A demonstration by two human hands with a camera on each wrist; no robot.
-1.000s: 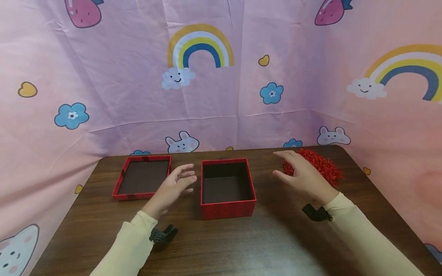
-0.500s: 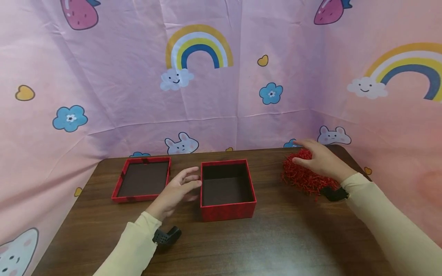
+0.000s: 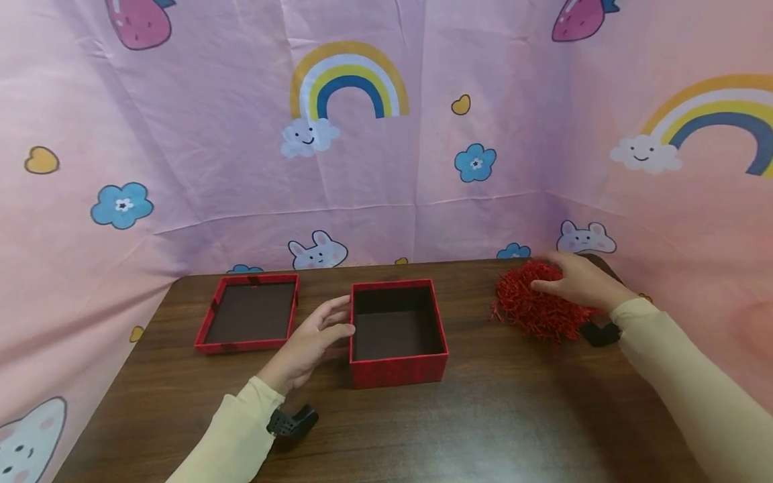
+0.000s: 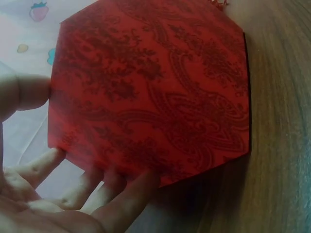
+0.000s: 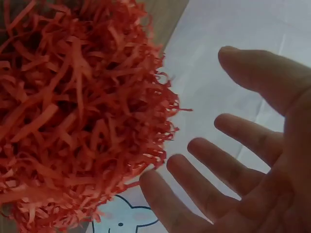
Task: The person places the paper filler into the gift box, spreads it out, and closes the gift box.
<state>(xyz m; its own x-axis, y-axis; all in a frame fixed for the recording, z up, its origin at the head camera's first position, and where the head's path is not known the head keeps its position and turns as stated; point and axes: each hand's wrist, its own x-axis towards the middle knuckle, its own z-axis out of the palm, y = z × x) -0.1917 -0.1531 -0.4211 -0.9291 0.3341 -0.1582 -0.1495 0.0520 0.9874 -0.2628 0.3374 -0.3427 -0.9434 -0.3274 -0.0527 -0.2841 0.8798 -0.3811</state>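
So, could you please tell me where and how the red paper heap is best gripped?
I'd probably cup the red paper heap around its lower middle, bringing the right hand in from the right: it looks like a loose, rounded mound of tangled strips with no firm edge to pinch.

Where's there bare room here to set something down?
Bare tabletop lies between the sleeves, in front of the open red box, and between box and red shredded paper. It's crowded between lid and box, where the left grip is, and right of the paper, by the right grip.
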